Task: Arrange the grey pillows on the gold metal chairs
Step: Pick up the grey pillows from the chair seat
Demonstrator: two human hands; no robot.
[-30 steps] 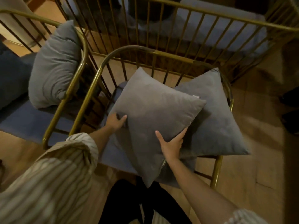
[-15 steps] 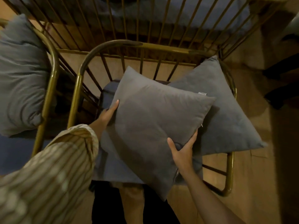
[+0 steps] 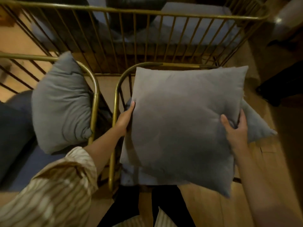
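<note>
I hold a square grey pillow point(image 3: 182, 122) over the seat of the gold metal chair point(image 3: 116, 102) in front of me. My left hand point(image 3: 125, 117) grips its left edge and my right hand point(image 3: 236, 130) grips its right edge. A second grey pillow point(image 3: 255, 125) lies under it, mostly hidden, with one corner sticking out to the right. A third grey pillow point(image 3: 60, 105) leans against the arm of the neighbouring gold chair point(image 3: 95, 102) on the left.
A long gold metal bench back point(image 3: 147, 13) with vertical bars runs across the far side, with bluish seat cushions behind it. The floor is wood. My legs stand at the chair's front edge. A dark cushion point(image 3: 11, 138) lies at far left.
The pillow in my hands has turned from a diamond angle to square and risen toward me, covering most of the second pillow. My hands have shifted to its two sides.
</note>
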